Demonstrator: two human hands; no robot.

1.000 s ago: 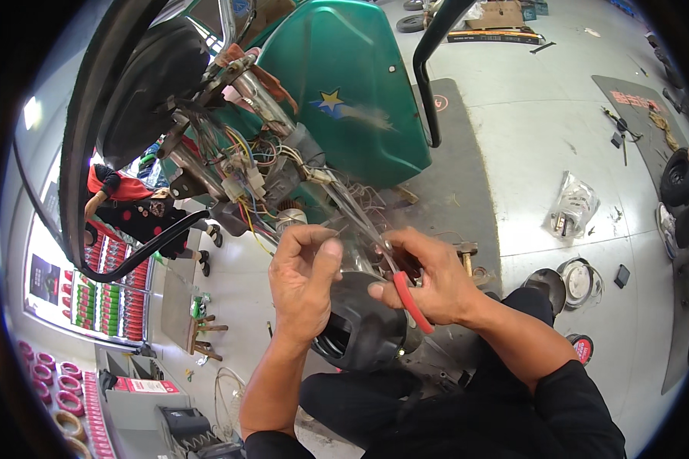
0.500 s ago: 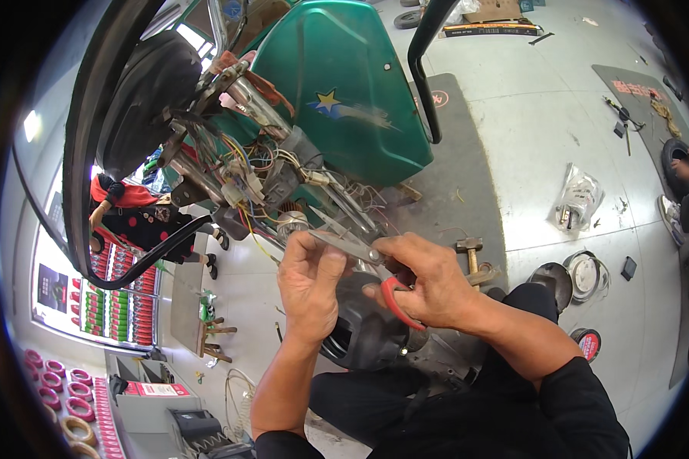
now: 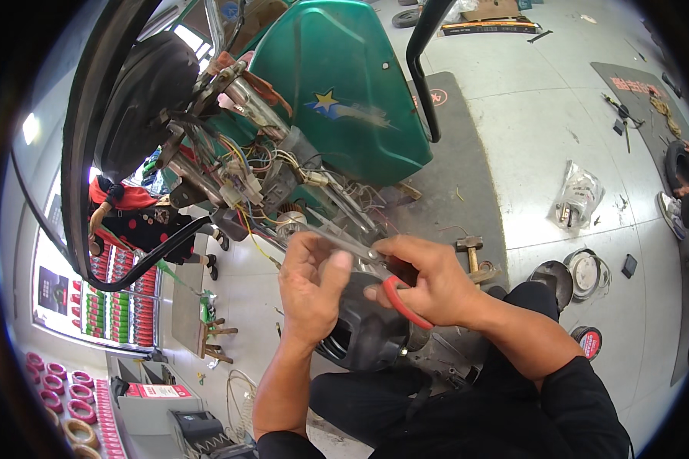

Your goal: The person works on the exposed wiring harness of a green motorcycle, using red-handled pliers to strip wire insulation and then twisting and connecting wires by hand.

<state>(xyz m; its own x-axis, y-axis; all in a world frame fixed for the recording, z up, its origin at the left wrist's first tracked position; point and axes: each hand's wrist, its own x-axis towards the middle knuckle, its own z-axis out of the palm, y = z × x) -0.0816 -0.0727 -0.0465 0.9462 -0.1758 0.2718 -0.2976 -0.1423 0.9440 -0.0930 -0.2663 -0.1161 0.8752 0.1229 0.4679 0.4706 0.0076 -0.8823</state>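
Observation:
My right hand (image 3: 429,279) is closed round a pair of scissors (image 3: 400,302) with red handles. The metal blades point left and pass just beyond the fingers of my left hand (image 3: 310,287). That hand is curled up by the blades with its thumb raised beside the fingers; whatever it holds is hidden or too small to name. Right beyond both hands is the stripped front of a vehicle, with a bundle of coloured wires and connectors (image 3: 241,180) between metal tubes. A dark rounded part, perhaps a wheel cover (image 3: 367,321), sits below my hands.
A green body panel (image 3: 337,92) with a star decal rises ahead. A hammer (image 3: 471,249) stands on the grey mat to the right. On the floor lie a clear plastic bag (image 3: 578,199) and round metal parts (image 3: 586,275). Other people are at the left and right edges.
My left thumb has lifted and shifted right, away from the blades. The scissors blades have swung slightly, and the red handle has tipped a little rightward. The right hand stays nearly in place.

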